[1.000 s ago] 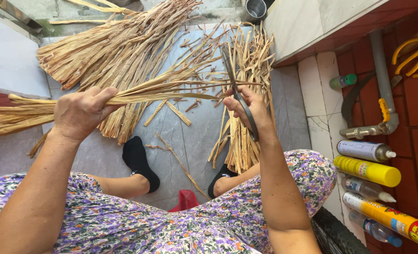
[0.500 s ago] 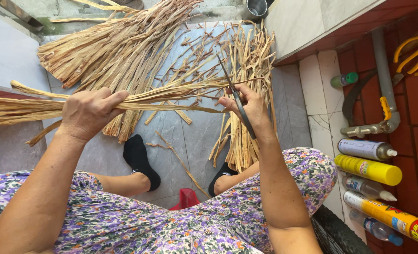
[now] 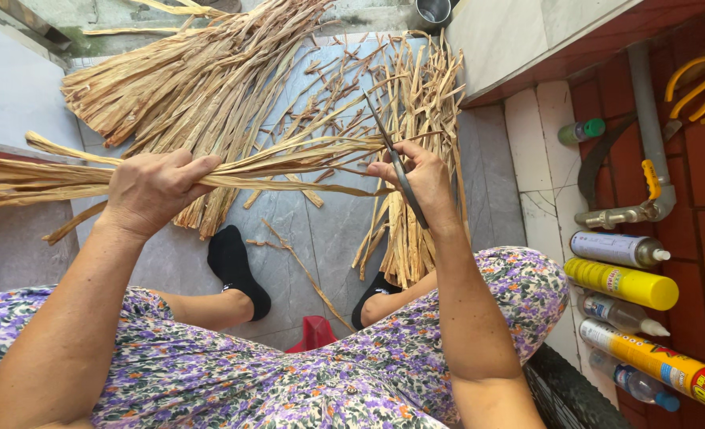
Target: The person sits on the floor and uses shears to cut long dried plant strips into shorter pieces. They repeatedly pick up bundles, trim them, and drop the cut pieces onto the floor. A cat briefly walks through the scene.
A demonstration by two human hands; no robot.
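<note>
While left hand [image 3: 158, 191] grips strips [image 3: 289, 163].

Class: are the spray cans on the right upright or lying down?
Lying down: the yellow spray can and white spray can rest on their sides, nozzles pointing right.

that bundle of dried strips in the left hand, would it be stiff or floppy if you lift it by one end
The bundle of dried strips probably droops rather than staying rigid: the ends beyond the left hand splay and bend. It looks light, since one hand carries its long span. The right hand holds a thin blade against the strips, so they likely split easily.
</note>
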